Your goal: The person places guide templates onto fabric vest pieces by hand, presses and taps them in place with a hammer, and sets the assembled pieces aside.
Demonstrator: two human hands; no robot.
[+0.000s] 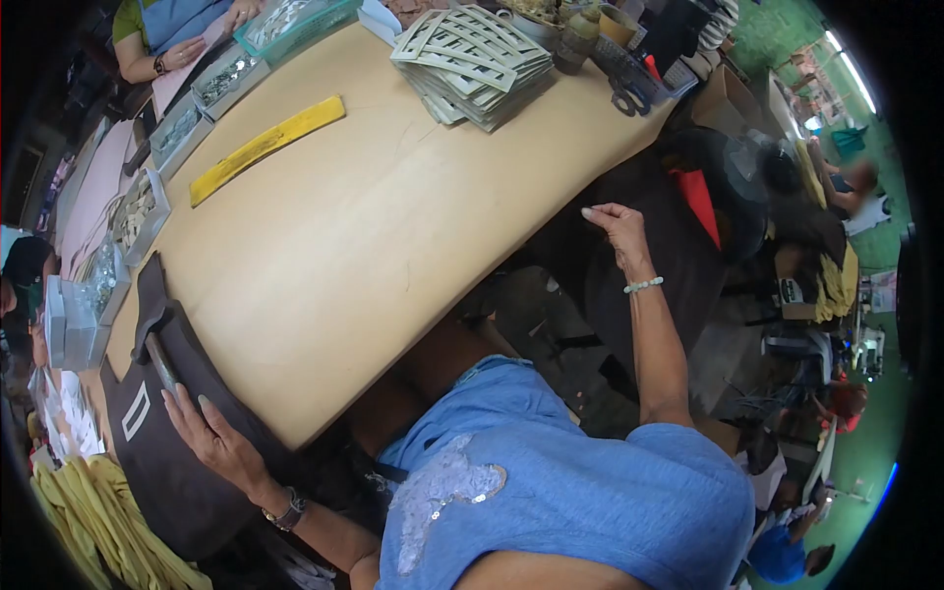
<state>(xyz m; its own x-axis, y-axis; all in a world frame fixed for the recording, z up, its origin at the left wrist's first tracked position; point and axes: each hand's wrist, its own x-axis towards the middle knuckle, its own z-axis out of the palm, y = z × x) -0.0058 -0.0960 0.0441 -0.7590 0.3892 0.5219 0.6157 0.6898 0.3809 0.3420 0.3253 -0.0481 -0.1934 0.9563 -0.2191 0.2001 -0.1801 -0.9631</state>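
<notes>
- Hanging partly over the left end of the table (334, 246), the dark cloth (187, 472) looks matte and flat, with a narrow strip running up onto the tabletop and a small pale-edged rectangle (136, 411) on it.
- At that same end, a hammer (159, 356) lies on the cloth, its handle pointing toward the left hand (214, 444). That hand's fingers are released and loosely spread over the cloth; whether they touch the handle, I cannot tell.
- Just off the table's left end, yellow cloth (108, 521) is heaped in folds.
- Along the table's far left edge, open trays (138, 211) hold small parts; a co-worker (182, 39) sits beyond them.
- The tabletop is smooth and tan, with a yellow strip (265, 149) lying toward its far side.
- On the table's far right part, pale cut-out pieces (472, 64) are stacked unevenly, with scissors (629, 96) at the corner.
- Off the table's near right side, the right hand (624, 231) is raised, fingers bent toward the thumb; whether they grip something, I cannot tell.
- Right of the table are a red cloth (698, 208), other people and a green wall (777, 29).
</notes>
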